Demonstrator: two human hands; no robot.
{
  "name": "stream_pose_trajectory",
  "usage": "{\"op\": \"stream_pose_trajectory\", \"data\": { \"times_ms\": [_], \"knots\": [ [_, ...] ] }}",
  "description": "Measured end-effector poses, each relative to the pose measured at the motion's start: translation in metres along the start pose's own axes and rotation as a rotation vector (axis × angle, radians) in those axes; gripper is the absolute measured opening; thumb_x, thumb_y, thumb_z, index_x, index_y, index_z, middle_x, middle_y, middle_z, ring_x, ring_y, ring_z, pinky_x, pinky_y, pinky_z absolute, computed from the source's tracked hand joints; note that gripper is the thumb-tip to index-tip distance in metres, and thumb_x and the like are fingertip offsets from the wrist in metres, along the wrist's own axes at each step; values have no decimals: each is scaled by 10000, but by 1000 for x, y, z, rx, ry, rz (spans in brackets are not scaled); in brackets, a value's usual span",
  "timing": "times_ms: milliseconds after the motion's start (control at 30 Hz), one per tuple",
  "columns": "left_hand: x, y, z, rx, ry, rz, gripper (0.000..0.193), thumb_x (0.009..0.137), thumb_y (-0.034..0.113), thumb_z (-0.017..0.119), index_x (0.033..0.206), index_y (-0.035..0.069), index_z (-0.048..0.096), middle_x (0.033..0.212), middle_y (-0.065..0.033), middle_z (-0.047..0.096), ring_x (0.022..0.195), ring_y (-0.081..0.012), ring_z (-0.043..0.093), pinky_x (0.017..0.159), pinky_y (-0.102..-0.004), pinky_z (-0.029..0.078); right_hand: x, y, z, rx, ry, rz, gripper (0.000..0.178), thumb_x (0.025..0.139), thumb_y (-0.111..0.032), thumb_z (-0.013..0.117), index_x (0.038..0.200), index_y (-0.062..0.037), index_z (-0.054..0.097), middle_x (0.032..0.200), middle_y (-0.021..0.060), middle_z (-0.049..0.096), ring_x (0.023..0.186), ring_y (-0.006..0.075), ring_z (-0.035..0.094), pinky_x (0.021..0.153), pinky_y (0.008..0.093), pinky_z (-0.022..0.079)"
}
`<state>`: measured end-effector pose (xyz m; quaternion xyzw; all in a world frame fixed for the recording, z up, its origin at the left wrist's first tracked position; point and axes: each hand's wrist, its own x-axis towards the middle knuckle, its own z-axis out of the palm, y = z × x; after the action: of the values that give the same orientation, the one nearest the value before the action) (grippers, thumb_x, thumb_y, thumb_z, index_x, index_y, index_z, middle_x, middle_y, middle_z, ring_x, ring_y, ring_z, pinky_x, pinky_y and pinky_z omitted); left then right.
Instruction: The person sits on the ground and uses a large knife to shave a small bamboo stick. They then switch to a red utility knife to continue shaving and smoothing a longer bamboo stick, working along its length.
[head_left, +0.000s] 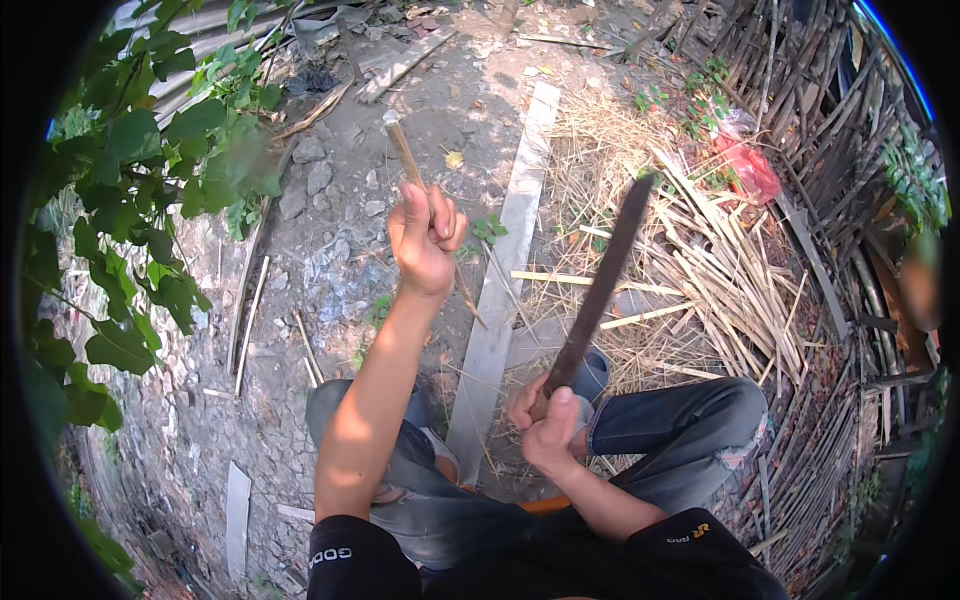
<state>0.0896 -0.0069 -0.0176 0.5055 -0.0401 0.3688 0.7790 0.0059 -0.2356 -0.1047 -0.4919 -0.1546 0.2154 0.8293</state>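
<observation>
My left hand (427, 245) is raised ahead of me, its fingers closed around a thin wooden stick (402, 148). The stick's pale cut end points up and away, and its lower part slants down below the hand. In my right hand (548, 428), held low between my knees, is the handle of a machete (607, 283). Its long dark blade tilts up and to the right, apart from the stick. A long grey board (512, 225) lies on the ground beneath, running away from me between my feet.
A pile of split pale sticks (725, 275) lies at the right on scattered straw-like shavings (590, 130). Beyond it sits a red plastic bag (750, 168) by a stick fence (790, 70). Leafy branches (135, 140) hang at the left. Stones (318, 178) and loose slats (252, 325) dot the dirt.
</observation>
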Motion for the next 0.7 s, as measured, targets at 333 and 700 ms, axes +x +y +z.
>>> {"op": "stream_pose_trajectory", "data": {
  "times_ms": [333, 700],
  "knots": [
    [-8, 1, -14, 23, 51, 62, 642, 1070, 600, 416, 637, 129, 357, 575, 53, 257, 486, -79, 167, 466, -280, 161, 49, -91, 15, 37, 26, -53, 581, 1102, -580, 279, 852, -85, 454, 539, -30, 319, 459, 103, 337, 464, 292, 295],
    [5, -8, -3, 17, -43, 42, 636, 1085, 567, 408, 632, 121, 380, 574, 43, 278, 498, -74, 200, 468, -277, 180, 11, -2, -53, -51, 363, 737, 499, 1097, -490, 409, 846, -69, 501, 582, -2, 391, 479, 128, 401, 452, 299, 342]
  ]
}}
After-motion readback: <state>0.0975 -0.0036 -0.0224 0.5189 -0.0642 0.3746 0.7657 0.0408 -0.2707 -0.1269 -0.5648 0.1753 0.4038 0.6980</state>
